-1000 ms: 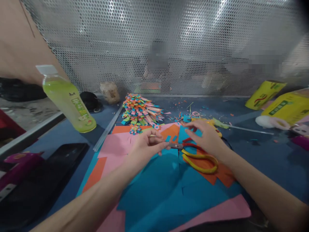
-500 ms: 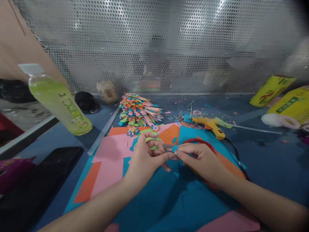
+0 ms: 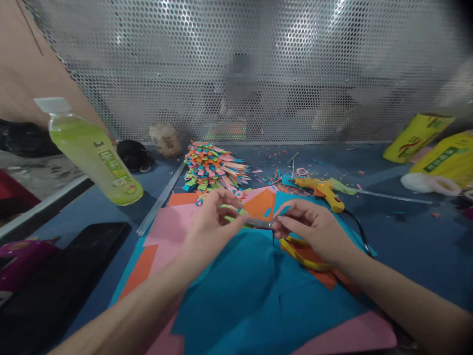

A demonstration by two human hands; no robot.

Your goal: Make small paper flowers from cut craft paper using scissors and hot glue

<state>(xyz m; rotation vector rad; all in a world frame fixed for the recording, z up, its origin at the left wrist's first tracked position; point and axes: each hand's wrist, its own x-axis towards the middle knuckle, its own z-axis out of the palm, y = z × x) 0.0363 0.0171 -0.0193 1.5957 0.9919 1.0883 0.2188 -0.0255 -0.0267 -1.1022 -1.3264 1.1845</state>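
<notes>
My right hand [image 3: 308, 227] is closed, pinching a small blue paper strip [image 3: 284, 211] between thumb and fingertips. Scissors [image 3: 305, 256] with a yellow handle loop hang under that same hand, and their grey blades point left. Opposite, my left hand [image 3: 214, 227] is curved with thumb and fingers apart, its thumb beside the blade tip; I see no paper between them. Beneath both hands lie sheets of blue paper [image 3: 236, 281], with pink paper [image 3: 172, 224] and orange paper [image 3: 254, 204] around. A small paper flower [image 3: 201, 198] is partly hidden behind my left hand.
A cone of folded multicoloured paper pieces [image 3: 210, 165] stands behind the sheets. A yellow glue gun [image 3: 321, 190] lies at right among paper scraps, its black cord trailing forward. At left are a green drink bottle [image 3: 96, 153], a clear stick [image 3: 160, 199] and a black phone-like slab [image 3: 70, 261].
My hands have drawn apart. The blue strip, formerly between both hands, is now in my right fingertips. The scissors have turned, showing their yellow handle side below and grey blades between my hands.
</notes>
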